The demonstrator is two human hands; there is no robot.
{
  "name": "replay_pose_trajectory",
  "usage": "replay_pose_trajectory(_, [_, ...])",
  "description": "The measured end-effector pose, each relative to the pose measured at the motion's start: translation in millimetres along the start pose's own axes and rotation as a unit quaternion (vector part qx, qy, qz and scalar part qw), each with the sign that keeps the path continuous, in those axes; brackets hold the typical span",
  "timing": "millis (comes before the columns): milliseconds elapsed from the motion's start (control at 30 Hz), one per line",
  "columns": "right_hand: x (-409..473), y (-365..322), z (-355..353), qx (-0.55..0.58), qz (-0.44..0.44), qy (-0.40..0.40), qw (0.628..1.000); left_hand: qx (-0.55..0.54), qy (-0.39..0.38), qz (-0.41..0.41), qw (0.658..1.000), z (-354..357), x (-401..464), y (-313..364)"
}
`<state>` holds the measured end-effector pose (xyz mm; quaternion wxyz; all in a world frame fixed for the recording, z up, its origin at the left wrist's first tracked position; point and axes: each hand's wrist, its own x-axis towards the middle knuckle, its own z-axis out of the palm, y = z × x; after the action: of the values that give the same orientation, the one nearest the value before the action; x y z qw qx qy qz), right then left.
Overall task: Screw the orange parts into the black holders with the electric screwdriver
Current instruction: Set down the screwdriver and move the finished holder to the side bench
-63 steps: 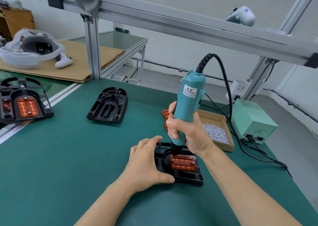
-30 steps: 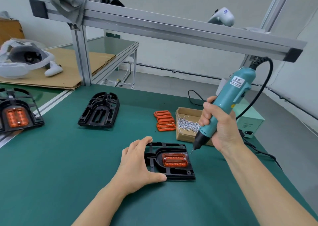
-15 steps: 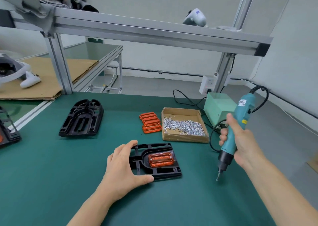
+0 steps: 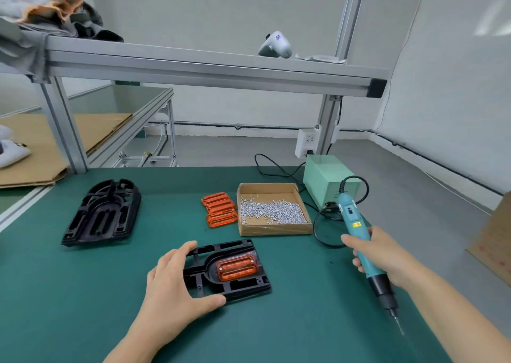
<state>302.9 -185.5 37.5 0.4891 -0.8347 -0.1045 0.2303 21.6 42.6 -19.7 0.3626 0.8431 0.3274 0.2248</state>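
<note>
Left hand (image 4: 177,285) gripping black holder (image 4: 235,286) with orange part (image 4: 237,266) seated, right hand (image 4: 378,254) clutching teal electric screwdriver (image 4: 359,241), bit off to the right above green desk (image 4: 55,293), box of screws (image 4: 273,213) behind

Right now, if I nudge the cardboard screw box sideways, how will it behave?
The cardboard box is low and wide, so it will probably slide, not tip. The loose screws inside would likely shift and rattle. Its thin walls look bendable, so push low.

My left hand (image 4: 177,282) lies forward, thumb and fingers spread apart; my right hand (image 4: 383,256), out to its right, is curled closed.
</note>
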Motion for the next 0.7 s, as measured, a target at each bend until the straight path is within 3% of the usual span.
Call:
replay_pose_trajectory(167, [-0.2,1.6,4.8,-0.218,-0.026,0.032,0.975,0.003,0.004,0.002,1.000,0.2,-0.7,1.0])
replay_pose_trajectory(367, [0.5,0.9,15.3,-0.524,-0.054,0.077,0.846,0.008,0.006,0.000,1.000,0.1,-0.6,-0.2])
replay_pose_trajectory(500, [5.5,0.6,22.2,-0.598,-0.063,0.089,0.794,0.014,0.005,0.003,1.000,1.0,0.0,0.0])
replay_pose_trajectory(700, [13.1,-4.7,27.7,-0.632,-0.064,0.074,0.768,0.018,0.003,0.003,1.000,0.6,0.5,1.3])
